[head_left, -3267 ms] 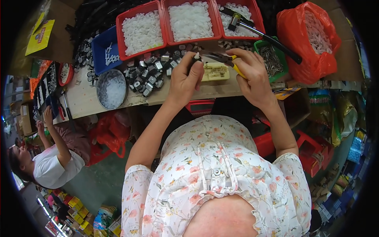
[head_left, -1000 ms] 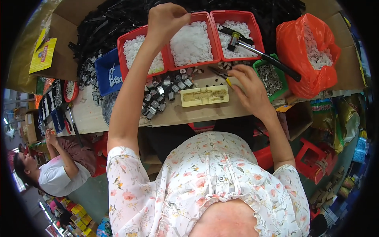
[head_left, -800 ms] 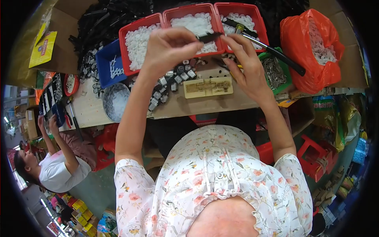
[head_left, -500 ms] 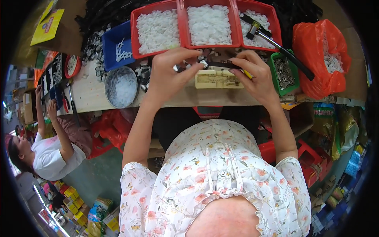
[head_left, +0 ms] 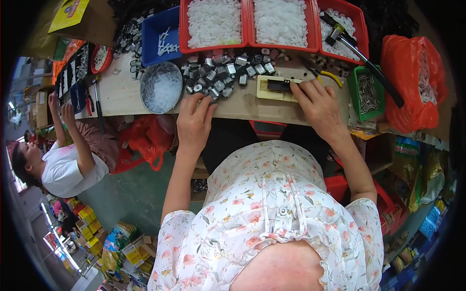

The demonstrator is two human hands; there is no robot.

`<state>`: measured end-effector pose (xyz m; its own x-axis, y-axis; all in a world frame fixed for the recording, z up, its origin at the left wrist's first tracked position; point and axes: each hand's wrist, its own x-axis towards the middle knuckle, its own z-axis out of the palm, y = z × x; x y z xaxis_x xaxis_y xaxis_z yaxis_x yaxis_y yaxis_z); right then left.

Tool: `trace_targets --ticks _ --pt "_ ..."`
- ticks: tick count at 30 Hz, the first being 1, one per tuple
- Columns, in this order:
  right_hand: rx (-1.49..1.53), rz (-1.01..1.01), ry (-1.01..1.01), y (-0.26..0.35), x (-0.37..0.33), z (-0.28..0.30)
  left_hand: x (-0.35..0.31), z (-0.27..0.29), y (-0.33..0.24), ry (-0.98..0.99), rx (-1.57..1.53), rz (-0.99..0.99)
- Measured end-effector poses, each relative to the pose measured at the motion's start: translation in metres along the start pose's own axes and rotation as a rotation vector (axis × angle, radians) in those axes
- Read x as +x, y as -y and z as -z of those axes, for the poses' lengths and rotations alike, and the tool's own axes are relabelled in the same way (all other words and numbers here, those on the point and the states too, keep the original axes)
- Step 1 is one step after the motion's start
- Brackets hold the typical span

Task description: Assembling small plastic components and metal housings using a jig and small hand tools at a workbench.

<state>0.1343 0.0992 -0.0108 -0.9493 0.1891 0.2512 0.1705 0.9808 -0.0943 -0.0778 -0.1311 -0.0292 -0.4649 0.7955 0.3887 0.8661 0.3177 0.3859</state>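
My right hand (head_left: 318,104) reaches over the right end of a cream-coloured block (head_left: 264,90), thumb and fingers bent against a short black part (head_left: 279,86) lying in its recess. The fingertips partly cover that end. My left hand (head_left: 193,116) is at the table's near edge, fingers curled close together beside a pile of small silver-and-black metal parts (head_left: 218,75). Whatever its fingertips pinch is too small to make out. Behind my right hand lie pliers with yellow handles (head_left: 331,77).
Red bins of white plastic pieces (head_left: 246,29) line the back; a hammer (head_left: 359,53) leans across the right one. A blue bin (head_left: 149,46) and round metal bowl (head_left: 181,92) stand left. Right are a green tray (head_left: 359,109) and orange bag (head_left: 398,109). Another person (head_left: 73,162) works at far left.
My hands have come apart and lowered from above the block. The black part has gone from between them into the block's recess. My left hand has moved down to the near edge of the pile.
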Motion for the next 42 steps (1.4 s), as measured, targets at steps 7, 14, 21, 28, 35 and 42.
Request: trace_targets --ticks 7,14,21,28,35,42 --pt "-0.035 0.087 -0.006 0.005 0.001 -0.007 -0.006 -0.01 0.002 -0.066 0.078 -0.051" --pt "-0.109 0.117 0.005 0.012 0.005 -0.005 -0.008 -0.008 0.002 -0.018 0.017 -0.007" --pt "-0.173 0.127 0.022 0.018 0.005 -0.004 -0.007 -0.007 0.0 0.015 -0.034 0.007" --pt "-0.181 0.152 0.013 0.016 0.003 -0.007 0.0 0.019 -0.002 0.273 -0.507 0.476" --pt "-0.215 0.174 -0.016 0.014 -0.002 -0.009 0.008 0.012 -0.007 0.281 -1.581 0.907" --pt "0.248 0.016 -0.061 0.011 0.013 0.002 0.022 -0.007 -0.028 0.355 -1.262 0.621"
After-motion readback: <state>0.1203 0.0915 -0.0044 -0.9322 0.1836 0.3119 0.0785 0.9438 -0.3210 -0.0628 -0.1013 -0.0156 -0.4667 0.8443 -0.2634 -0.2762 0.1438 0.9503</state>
